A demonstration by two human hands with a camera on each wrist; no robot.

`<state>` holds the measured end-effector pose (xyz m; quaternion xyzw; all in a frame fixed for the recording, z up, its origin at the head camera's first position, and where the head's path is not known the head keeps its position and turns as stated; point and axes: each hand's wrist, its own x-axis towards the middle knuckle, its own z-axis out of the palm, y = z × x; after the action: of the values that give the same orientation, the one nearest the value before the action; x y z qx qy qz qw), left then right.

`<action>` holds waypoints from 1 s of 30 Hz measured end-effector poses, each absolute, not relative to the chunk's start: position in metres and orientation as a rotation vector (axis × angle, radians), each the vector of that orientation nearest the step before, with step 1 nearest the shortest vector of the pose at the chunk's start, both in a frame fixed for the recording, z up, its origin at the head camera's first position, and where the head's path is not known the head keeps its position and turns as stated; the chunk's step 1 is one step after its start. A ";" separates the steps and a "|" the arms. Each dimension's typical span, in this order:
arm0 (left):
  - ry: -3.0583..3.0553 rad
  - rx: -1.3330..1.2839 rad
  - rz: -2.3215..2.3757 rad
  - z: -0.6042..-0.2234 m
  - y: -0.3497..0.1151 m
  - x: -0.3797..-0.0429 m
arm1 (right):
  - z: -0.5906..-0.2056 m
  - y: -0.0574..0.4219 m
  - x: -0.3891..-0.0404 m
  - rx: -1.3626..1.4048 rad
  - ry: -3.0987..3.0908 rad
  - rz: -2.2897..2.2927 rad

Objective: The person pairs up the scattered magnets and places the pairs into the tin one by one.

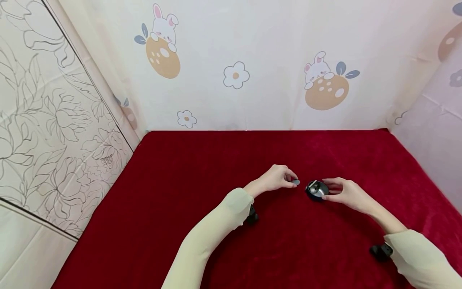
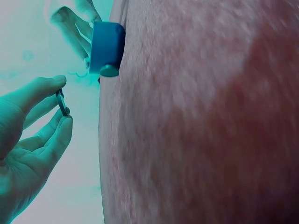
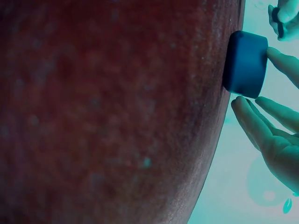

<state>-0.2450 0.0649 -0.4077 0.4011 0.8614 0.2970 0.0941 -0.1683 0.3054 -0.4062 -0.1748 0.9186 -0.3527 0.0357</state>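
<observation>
On the red cloth, right of the middle in the head view, stands a small dark round container with a shiny silvery inside and a short pale bar near its rim. My right hand holds it from the right, thumb and fingers against its side. Just left of it, my left hand pinches a small flat grey disc between thumb and fingertips. In the left wrist view the disc shows edge-on, apart from the container, which has a small round knob on its side. The right wrist view shows the container's smooth wall.
The red cloth covers the whole table. Behind it hangs a pale curtain with rabbit and flower prints, and a flower-patterned panel rises on the left. Dark wrist cameras sit under both sleeves.
</observation>
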 end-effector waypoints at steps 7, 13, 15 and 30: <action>2.543 1.206 0.907 -0.409 0.076 -0.241 | -0.409 0.302 -0.171 -0.520 2.797 -1.087; 2.547 1.215 0.893 -0.408 0.086 -0.240 | -0.407 0.302 -0.171 -0.501 2.793 -1.088; 2.553 1.225 0.884 -0.407 0.089 -0.240 | -0.407 0.302 -0.171 -0.484 2.785 -1.097; 2.577 1.233 0.823 -0.412 0.111 -0.235 | -0.406 0.302 -0.172 -0.489 2.778 -1.084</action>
<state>-0.2351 0.1115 -0.4119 0.4132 0.8637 0.2759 0.0843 -0.1718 0.3022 -0.4057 -0.1614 0.9177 -0.3580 0.0599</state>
